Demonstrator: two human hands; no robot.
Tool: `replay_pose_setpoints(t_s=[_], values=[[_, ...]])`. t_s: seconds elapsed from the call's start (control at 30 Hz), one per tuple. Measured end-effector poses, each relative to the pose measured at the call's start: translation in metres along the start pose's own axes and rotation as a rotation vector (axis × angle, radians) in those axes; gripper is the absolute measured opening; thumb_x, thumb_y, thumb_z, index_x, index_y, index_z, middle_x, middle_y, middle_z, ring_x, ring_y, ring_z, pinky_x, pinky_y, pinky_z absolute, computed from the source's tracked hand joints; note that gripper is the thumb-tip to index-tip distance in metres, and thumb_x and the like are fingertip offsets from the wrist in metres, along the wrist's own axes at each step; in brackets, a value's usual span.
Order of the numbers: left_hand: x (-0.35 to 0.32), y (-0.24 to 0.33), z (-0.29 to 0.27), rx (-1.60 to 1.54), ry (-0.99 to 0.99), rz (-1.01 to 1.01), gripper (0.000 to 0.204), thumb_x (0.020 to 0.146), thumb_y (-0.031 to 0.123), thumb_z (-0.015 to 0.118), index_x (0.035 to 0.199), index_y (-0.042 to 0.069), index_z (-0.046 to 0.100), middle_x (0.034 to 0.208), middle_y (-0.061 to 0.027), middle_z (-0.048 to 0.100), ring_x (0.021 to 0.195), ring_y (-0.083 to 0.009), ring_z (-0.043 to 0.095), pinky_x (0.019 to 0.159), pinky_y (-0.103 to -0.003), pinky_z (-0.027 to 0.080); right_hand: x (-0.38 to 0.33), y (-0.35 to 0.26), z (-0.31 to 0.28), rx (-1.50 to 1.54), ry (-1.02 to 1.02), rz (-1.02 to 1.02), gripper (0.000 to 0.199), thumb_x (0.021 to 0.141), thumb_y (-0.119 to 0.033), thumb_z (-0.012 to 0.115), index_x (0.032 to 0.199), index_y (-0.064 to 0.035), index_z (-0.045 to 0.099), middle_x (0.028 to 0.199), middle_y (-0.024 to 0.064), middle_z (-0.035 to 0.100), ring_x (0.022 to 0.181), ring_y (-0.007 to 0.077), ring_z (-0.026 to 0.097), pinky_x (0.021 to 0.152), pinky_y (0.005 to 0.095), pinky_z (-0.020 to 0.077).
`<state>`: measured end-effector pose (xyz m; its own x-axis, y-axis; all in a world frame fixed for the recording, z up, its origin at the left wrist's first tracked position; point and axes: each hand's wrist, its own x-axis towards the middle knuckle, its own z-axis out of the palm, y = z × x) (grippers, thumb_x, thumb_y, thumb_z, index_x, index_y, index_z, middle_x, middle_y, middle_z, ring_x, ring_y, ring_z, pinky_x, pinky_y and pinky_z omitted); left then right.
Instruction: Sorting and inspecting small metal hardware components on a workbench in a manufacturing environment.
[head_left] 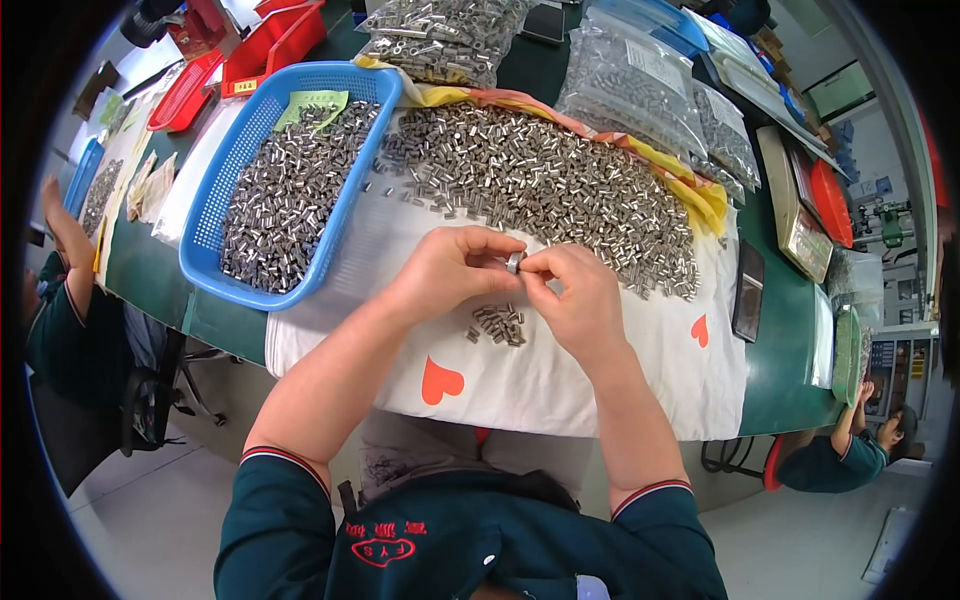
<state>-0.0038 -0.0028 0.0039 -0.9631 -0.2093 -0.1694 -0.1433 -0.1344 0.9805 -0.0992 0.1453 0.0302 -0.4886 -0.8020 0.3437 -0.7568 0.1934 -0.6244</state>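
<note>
while hands (445, 268) pinch metal piece (514, 262), cloth (540, 390) beneath

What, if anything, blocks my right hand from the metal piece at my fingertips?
Nothing visible: the right hand has its fingertips right at the metal piece, which the left hand pinches from the other side.

A small, shiny silver-grey metal piece (514, 262), short and rounded like a sleeve or ring, sits near the centre of the frame, pinched between the left hand (452, 268) and the right hand (580, 295), roughly upright with a slight tilt and its ends partly hidden. Just below centre lies a small loose pile of short metal cylinders (498, 326), pointing every way, while a broad heap of similar metal cylinders (570, 185) spreads from upper centre toward the right.
</note>
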Motion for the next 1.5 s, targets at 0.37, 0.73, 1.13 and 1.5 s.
replay_pose_setpoints(t_s=[0.37, 0.73, 1.13, 1.5], values=[[-0.005, 0.005, 0.003, 0.013, -0.176, 0.001, 0.035, 0.069, 0.004, 0.071, 0.102, 0.000, 0.059, 0.088, -0.0031, 0.062, 0.077, -0.0073, 0.057, 0.072, -0.021, 0.048, 0.004, 0.020, -0.023, 0.472, -0.206, 0.358, 0.016, 0.071, -0.010, 0.064, 0.085, -0.0038, 0.061, 0.075, 0.0060, 0.061, 0.065, 0.0146, 0.057, 0.060, 0.0249, 0.0451], [-0.007, 0.011, 0.001, 0.162, -0.279, -0.033, 0.035, 0.069, 0.002, 0.072, 0.101, 0.002, 0.060, 0.082, 0.0006, 0.059, 0.074, -0.0035, 0.052, 0.066, -0.020, 0.045, 0.033, 0.030, 0.027, -0.425, -0.034, 0.003, 0.011, 0.070, -0.013, 0.063, 0.079, -0.0077, 0.061, 0.078, 0.0081, 0.056, 0.078, 0.0260, 0.053, 0.072, 0.0368, 0.0422], [-0.002, 0.005, -0.004, -0.257, -0.023, -0.004, 0.036, 0.075, -0.001, 0.063, 0.109, -0.002, 0.053, 0.095, -0.0051, 0.060, 0.084, -0.0093, 0.058, 0.075, -0.022, 0.048, 0.003, 0.016, 0.012, 0.856, 0.040, 0.384, 0.009, 0.075, -0.002, 0.063, 0.083, -0.0031, 0.061, 0.078, -0.0014, 0.059, 0.068, 0.0049, 0.051, 0.062, 0.0191, 0.0417], [0.000, 0.003, -0.004, -0.211, -0.011, 0.010, 0.039, 0.076, 0.001, 0.064, 0.112, -0.003, 0.052, 0.095, -0.0062, 0.061, 0.085, -0.0097, 0.058, 0.075, -0.021, 0.047, 0.004, 0.004, 0.009, 0.477, 0.055, 0.212, 0.009, 0.073, 0.000, 0.063, 0.081, -0.0015, 0.061, 0.078, 0.0028, 0.060, 0.068, 0.0090, 0.052, 0.064, 0.0213, 0.0428]])
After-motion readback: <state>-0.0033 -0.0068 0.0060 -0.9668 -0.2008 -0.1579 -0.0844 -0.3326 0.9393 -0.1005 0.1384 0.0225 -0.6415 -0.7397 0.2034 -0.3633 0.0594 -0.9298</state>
